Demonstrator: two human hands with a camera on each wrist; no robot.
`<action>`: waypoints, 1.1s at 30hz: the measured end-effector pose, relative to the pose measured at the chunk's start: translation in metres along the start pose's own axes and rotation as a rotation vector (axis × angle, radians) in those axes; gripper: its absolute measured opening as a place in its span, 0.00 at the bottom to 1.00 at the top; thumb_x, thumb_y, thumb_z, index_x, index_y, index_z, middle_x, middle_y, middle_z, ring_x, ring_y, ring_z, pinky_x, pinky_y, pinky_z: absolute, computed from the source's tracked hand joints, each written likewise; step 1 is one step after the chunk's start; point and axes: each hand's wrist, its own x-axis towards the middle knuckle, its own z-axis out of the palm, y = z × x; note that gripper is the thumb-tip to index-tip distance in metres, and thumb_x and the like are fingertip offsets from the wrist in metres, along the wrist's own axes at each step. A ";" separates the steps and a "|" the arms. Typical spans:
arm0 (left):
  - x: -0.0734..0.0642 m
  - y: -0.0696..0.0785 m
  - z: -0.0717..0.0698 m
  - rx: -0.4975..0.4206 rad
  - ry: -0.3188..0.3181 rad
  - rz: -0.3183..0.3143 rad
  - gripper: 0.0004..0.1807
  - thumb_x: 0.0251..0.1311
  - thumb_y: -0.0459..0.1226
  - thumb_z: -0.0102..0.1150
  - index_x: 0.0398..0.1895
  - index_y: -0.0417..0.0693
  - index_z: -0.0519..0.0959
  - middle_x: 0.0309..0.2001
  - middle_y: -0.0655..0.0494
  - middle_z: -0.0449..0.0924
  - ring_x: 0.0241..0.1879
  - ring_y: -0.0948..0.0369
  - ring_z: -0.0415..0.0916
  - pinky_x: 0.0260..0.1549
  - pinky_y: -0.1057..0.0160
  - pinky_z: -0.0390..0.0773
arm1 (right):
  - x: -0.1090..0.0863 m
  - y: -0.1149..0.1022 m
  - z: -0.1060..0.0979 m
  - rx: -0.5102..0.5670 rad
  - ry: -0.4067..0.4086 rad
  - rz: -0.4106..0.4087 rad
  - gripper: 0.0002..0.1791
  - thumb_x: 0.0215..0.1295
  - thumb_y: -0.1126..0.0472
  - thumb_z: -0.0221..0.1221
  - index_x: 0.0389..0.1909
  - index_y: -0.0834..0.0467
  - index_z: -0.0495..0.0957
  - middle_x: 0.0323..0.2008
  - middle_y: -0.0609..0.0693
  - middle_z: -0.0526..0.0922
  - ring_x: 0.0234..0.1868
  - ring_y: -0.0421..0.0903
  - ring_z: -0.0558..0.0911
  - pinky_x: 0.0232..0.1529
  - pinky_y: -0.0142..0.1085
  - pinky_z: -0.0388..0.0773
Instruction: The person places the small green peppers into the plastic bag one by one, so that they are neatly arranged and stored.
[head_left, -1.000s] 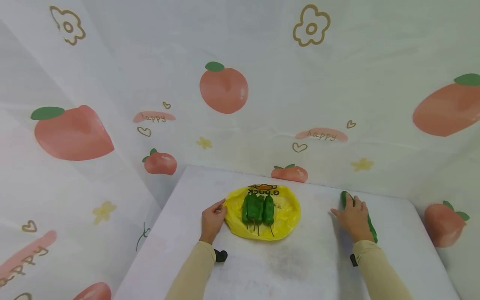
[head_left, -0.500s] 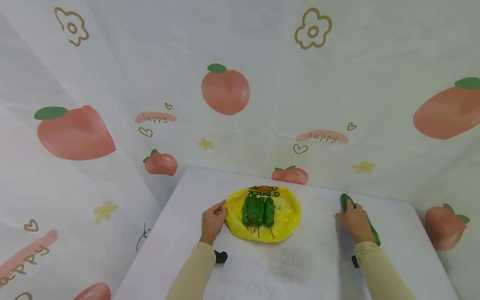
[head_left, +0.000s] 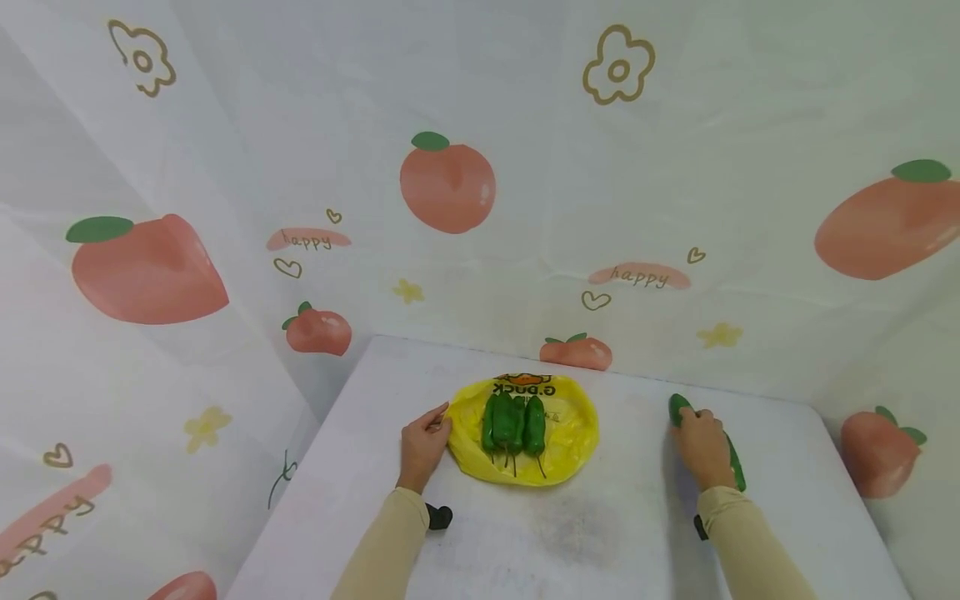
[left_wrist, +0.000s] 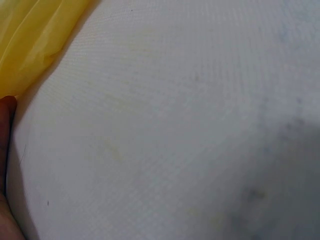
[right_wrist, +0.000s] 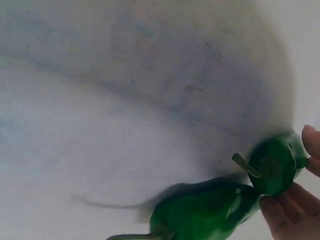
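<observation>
My right hand (head_left: 703,450) grips a long green chili pepper (right_wrist: 275,165) between thumb and fingers at the right of the table, as the right wrist view shows. Beside it a second green pepper (right_wrist: 200,210) lies on the white surface, its stem partly out of frame. In the head view my left hand (head_left: 424,446) pinches the left rim of a yellow plastic bag (head_left: 573,450), spread with its rim in an oval. Several green peppers (head_left: 510,425) lie side by side on the bag, stems toward me. Only a little of the left hand shows in the left wrist view.
The white table (head_left: 600,533) meets a curtain-like white wall (head_left: 517,275) printed with peaches at the back and sides. A black piece (head_left: 439,517) sits by the left wrist, and another black piece (head_left: 701,527) by the right.
The right hand's fingers and thumb, spread over the pepper a second ago, have drawn together around it. The left hand and the bag stay put; the head view shifts slightly.
</observation>
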 end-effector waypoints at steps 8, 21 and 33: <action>0.000 -0.001 0.000 -0.008 0.007 0.019 0.17 0.64 0.43 0.66 0.56 0.62 0.86 0.45 0.57 0.90 0.31 0.63 0.79 0.33 0.73 0.80 | -0.003 -0.004 -0.001 0.054 -0.057 0.054 0.20 0.71 0.66 0.59 0.57 0.74 0.70 0.50 0.81 0.70 0.49 0.79 0.75 0.44 0.66 0.77; 0.000 0.000 -0.002 -0.008 -0.003 0.017 0.17 0.64 0.43 0.65 0.57 0.62 0.86 0.44 0.56 0.90 0.31 0.63 0.79 0.33 0.73 0.79 | -0.002 -0.012 -0.003 0.174 -0.164 0.141 0.35 0.72 0.59 0.55 0.71 0.78 0.58 0.59 0.84 0.70 0.60 0.78 0.73 0.59 0.66 0.72; 0.001 0.000 -0.002 -0.024 0.000 0.048 0.17 0.63 0.43 0.66 0.56 0.60 0.87 0.43 0.55 0.90 0.29 0.64 0.79 0.31 0.72 0.79 | -0.008 -0.027 -0.010 0.337 -0.120 0.184 0.39 0.73 0.54 0.54 0.75 0.72 0.55 0.65 0.82 0.65 0.64 0.76 0.68 0.59 0.66 0.71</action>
